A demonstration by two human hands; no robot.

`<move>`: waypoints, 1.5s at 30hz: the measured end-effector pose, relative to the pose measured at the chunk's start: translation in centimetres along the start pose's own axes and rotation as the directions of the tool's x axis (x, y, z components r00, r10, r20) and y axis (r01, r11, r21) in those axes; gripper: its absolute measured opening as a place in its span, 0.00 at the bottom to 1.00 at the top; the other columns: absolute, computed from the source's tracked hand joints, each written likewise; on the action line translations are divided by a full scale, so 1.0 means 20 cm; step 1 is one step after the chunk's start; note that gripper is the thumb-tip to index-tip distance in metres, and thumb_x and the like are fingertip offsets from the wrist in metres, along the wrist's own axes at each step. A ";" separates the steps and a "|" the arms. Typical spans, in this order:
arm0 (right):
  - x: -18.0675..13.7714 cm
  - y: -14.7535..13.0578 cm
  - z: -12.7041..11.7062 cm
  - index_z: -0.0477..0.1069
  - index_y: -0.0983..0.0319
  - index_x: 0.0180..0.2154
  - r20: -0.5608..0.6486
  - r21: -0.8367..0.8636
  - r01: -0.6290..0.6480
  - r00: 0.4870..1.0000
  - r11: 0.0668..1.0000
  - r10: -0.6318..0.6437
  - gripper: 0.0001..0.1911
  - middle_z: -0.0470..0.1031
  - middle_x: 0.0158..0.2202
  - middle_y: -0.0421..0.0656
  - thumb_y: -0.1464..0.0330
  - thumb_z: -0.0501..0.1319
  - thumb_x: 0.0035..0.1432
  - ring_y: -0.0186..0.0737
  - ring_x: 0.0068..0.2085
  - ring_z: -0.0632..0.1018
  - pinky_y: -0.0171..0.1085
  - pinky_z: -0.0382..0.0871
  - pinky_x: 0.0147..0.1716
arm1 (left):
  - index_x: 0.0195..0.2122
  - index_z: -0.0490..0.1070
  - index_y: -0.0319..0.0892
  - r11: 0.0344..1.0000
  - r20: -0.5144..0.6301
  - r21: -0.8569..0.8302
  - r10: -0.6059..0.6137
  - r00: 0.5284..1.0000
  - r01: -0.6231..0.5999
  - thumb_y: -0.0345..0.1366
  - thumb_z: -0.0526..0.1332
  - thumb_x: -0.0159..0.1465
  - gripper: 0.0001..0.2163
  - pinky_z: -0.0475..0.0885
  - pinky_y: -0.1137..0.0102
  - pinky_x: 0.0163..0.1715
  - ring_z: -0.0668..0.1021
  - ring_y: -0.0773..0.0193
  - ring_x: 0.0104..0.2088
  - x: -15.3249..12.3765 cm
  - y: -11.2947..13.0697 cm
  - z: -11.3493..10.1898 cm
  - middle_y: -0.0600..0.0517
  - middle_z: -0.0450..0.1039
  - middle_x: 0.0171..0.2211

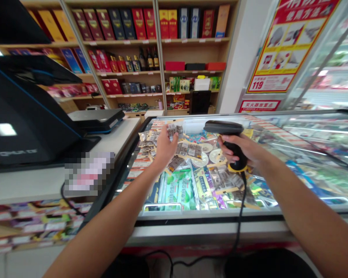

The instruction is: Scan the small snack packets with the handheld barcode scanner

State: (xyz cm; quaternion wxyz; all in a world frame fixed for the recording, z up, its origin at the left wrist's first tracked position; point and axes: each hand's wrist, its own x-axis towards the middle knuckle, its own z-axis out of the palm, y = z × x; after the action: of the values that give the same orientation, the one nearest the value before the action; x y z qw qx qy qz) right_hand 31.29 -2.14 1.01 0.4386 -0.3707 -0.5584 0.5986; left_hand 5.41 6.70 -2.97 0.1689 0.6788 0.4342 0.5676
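My left hand (166, 146) is closed on a small clear packet (175, 130) with dark contents and a pale label, held above the freezer's glass lid. In my right hand (245, 148) is a black handheld barcode scanner (224, 126), its head pointing left towards the packet. The fingers wrap round its grip, and a black cable (240, 220) hangs from the yellow-ringed base. Similar small packets (189, 150) lie on the glass between my hands. More packets (147, 143) are heaped left of my left hand, and others (224, 178) lie below the scanner.
Green ice-cream bags (176, 189) and round tubs (216, 155) show through the glass. On the left counter (127, 135) stand a black checkout machine (26, 116) and a flat scale-like device (97, 117). Shelves with boxes (139, 23) and bottles stand behind.
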 end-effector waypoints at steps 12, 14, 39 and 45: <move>0.01 -0.08 -0.13 0.66 0.60 0.33 -0.072 0.327 -0.029 0.996 0.945 0.056 0.14 0.57 0.19 0.30 0.61 0.69 0.55 0.24 0.16 0.54 0.28 0.59 0.16 | 0.68 0.56 0.33 0.702 0.005 0.710 -0.087 0.996 0.058 0.37 0.65 0.63 0.34 0.63 0.48 0.63 0.67 0.37 0.63 0.10 -0.06 -0.20 0.31 0.66 0.62; 0.01 -0.09 -0.13 0.66 0.60 0.33 -0.088 0.336 -0.024 0.995 0.942 0.056 0.13 0.57 0.19 0.30 0.62 0.68 0.55 0.25 0.16 0.54 0.28 0.58 0.16 | 0.69 0.56 0.32 0.651 -0.006 0.759 -0.017 1.000 0.016 0.39 0.65 0.63 0.35 0.60 0.44 0.63 0.62 0.32 0.66 0.08 -0.04 -0.20 0.28 0.57 0.67; -0.03 -0.05 -0.12 0.66 0.60 0.33 0.079 -0.036 -0.139 0.987 0.990 0.142 0.18 0.60 0.19 0.33 0.56 0.70 0.56 0.25 0.16 0.55 0.30 0.52 0.15 | 0.44 0.66 0.45 0.994 0.244 -0.065 -0.071 0.967 0.089 0.34 0.69 0.60 0.14 0.75 0.63 0.38 0.79 0.59 0.34 -0.16 0.12 0.11 0.50 0.76 0.38; -0.04 -0.01 -0.12 0.68 0.61 0.33 0.123 -0.230 -0.130 0.979 0.965 0.161 0.19 0.63 0.20 0.35 0.55 0.71 0.56 0.28 0.17 0.62 0.31 0.53 0.15 | 0.47 0.67 0.43 0.972 0.116 -0.127 -0.183 0.976 0.198 0.34 0.68 0.59 0.16 0.78 0.62 0.37 0.80 0.59 0.33 0.00 0.01 0.02 0.48 0.77 0.39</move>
State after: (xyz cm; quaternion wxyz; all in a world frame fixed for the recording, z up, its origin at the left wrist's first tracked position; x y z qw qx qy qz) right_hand 33.74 -2.04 1.01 0.3092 -0.4142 -0.6221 0.5882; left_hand 5.81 6.71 -2.83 0.2914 0.6491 0.4478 0.5415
